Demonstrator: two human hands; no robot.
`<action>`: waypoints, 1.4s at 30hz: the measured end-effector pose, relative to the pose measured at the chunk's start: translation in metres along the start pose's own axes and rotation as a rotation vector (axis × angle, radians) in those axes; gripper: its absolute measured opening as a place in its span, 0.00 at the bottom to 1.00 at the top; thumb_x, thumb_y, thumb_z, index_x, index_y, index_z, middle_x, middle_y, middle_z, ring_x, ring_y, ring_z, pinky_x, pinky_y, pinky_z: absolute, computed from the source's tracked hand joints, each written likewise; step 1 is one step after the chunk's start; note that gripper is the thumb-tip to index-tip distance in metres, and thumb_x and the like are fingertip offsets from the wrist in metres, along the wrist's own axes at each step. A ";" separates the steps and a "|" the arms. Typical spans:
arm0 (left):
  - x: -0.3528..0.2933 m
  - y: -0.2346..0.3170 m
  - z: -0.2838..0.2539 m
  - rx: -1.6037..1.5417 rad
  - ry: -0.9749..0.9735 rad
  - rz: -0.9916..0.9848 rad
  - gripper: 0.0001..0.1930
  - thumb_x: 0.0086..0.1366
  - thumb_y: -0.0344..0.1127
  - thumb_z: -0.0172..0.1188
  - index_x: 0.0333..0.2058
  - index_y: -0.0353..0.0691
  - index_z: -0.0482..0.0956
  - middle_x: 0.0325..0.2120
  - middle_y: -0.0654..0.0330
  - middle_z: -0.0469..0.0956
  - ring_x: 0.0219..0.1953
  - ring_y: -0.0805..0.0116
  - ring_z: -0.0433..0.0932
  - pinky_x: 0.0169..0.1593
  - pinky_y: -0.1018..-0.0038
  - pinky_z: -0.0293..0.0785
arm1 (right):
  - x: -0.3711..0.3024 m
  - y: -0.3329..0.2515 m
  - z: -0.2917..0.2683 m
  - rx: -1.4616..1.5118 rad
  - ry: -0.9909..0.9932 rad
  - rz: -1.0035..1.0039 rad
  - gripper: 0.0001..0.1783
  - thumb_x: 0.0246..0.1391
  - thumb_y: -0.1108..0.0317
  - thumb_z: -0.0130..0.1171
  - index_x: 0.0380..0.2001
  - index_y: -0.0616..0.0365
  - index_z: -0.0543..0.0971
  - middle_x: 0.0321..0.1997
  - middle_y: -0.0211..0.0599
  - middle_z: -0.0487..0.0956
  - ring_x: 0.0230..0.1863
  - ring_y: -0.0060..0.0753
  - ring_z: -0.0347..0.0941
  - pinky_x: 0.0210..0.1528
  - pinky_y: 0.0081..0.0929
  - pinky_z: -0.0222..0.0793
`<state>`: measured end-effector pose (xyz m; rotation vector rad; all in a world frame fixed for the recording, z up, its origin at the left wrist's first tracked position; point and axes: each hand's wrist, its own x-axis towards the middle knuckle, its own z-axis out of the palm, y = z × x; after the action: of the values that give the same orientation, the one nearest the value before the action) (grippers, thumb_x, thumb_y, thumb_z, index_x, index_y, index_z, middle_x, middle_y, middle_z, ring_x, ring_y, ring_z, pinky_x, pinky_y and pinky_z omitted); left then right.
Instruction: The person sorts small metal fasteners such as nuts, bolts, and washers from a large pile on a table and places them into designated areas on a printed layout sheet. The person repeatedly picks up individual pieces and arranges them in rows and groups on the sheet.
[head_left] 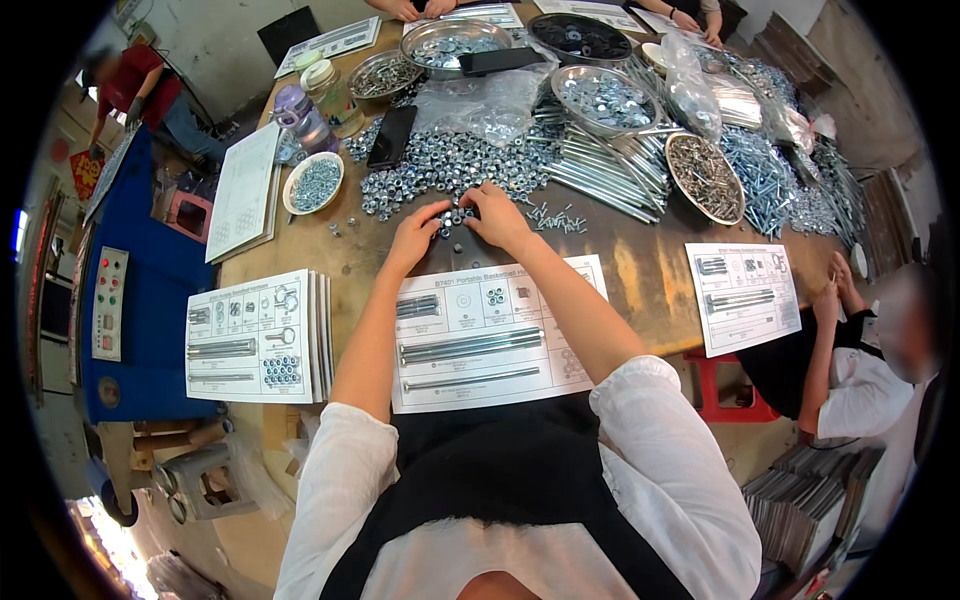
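At the near edge of a large heap of silver nuts (400, 190), my left hand (415, 235) and my right hand (498, 218) face each other. The fingers of both are curled in around a few small nuts (452, 217) on the tabletop; exactly which nuts each one grips is too small to make out. Below my forearms lies a white printed card (470, 310) picturing long bolts, nuts and other hardware. A few loose nuts (457, 247) sit between my hands and the card. Short screws (557, 218) are scattered right of my right hand.
Left stand a stack of printed cards (250, 340), a bowl of small parts (316, 184), a phone (391, 137) and jars (332, 98). Long metal rods (610, 170) and a bowl of screws (705, 178) lie right. A co-worker (850, 350) sits beside another card (742, 298).
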<state>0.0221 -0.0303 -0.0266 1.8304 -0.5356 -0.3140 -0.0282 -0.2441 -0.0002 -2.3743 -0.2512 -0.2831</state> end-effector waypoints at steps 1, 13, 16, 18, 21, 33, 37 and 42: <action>-0.005 0.000 0.001 0.048 0.173 0.193 0.16 0.67 0.28 0.57 0.52 0.42 0.82 0.47 0.57 0.80 0.47 0.61 0.78 0.51 0.71 0.73 | -0.002 -0.002 0.002 0.008 -0.007 0.012 0.17 0.46 0.68 0.71 0.41 0.52 0.80 0.44 0.43 0.75 0.50 0.49 0.74 0.54 0.40 0.72; -0.055 0.065 0.050 0.448 0.160 -0.007 0.06 0.64 0.36 0.64 0.36 0.43 0.84 0.32 0.57 0.76 0.36 0.56 0.79 0.41 0.63 0.75 | -0.053 -0.006 -0.006 0.059 0.035 0.114 0.13 0.48 0.67 0.71 0.37 0.52 0.80 0.42 0.39 0.73 0.43 0.45 0.75 0.46 0.38 0.74; -0.055 0.062 0.058 0.478 0.222 0.021 0.05 0.64 0.34 0.63 0.37 0.42 0.83 0.34 0.57 0.76 0.37 0.55 0.79 0.41 0.63 0.75 | -0.066 -0.011 -0.019 0.103 0.005 0.144 0.13 0.48 0.68 0.71 0.39 0.52 0.81 0.43 0.39 0.73 0.44 0.44 0.76 0.47 0.38 0.74; -0.050 0.050 0.050 0.535 0.434 0.115 0.05 0.64 0.32 0.63 0.38 0.41 0.83 0.35 0.56 0.75 0.36 0.55 0.78 0.41 0.63 0.75 | -0.070 -0.011 -0.024 0.154 0.003 0.157 0.14 0.49 0.70 0.70 0.40 0.53 0.81 0.44 0.38 0.74 0.44 0.44 0.76 0.47 0.37 0.74; -0.046 0.043 0.044 0.631 0.332 0.125 0.06 0.62 0.28 0.63 0.38 0.40 0.80 0.36 0.57 0.75 0.41 0.55 0.78 0.44 0.62 0.74 | -0.072 -0.007 -0.025 0.177 0.019 0.151 0.14 0.49 0.71 0.70 0.40 0.53 0.82 0.43 0.37 0.74 0.45 0.43 0.76 0.48 0.36 0.75; -0.035 0.073 0.035 0.705 -0.117 0.001 0.14 0.62 0.29 0.63 0.46 0.48 0.81 0.42 0.58 0.74 0.46 0.55 0.78 0.49 0.62 0.76 | -0.072 -0.010 -0.019 0.159 0.077 0.159 0.11 0.50 0.71 0.69 0.38 0.54 0.82 0.37 0.36 0.76 0.39 0.40 0.77 0.43 0.35 0.75; -0.044 0.078 0.025 0.698 -0.195 0.046 0.13 0.61 0.33 0.65 0.45 0.50 0.82 0.42 0.60 0.75 0.44 0.58 0.79 0.48 0.64 0.76 | -0.078 -0.008 -0.023 0.187 0.059 0.186 0.11 0.50 0.71 0.69 0.38 0.54 0.82 0.37 0.36 0.76 0.37 0.39 0.77 0.42 0.35 0.74; -0.042 0.083 0.031 0.689 -0.223 0.130 0.11 0.60 0.37 0.66 0.43 0.50 0.84 0.38 0.61 0.76 0.41 0.60 0.79 0.46 0.65 0.76 | -0.080 -0.008 -0.026 0.199 0.071 0.172 0.10 0.50 0.71 0.69 0.37 0.56 0.83 0.37 0.37 0.76 0.36 0.38 0.77 0.42 0.34 0.75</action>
<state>-0.0456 -0.0547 0.0396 2.4200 -1.0050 -0.2637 -0.1101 -0.2643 0.0015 -2.1680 -0.0390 -0.2482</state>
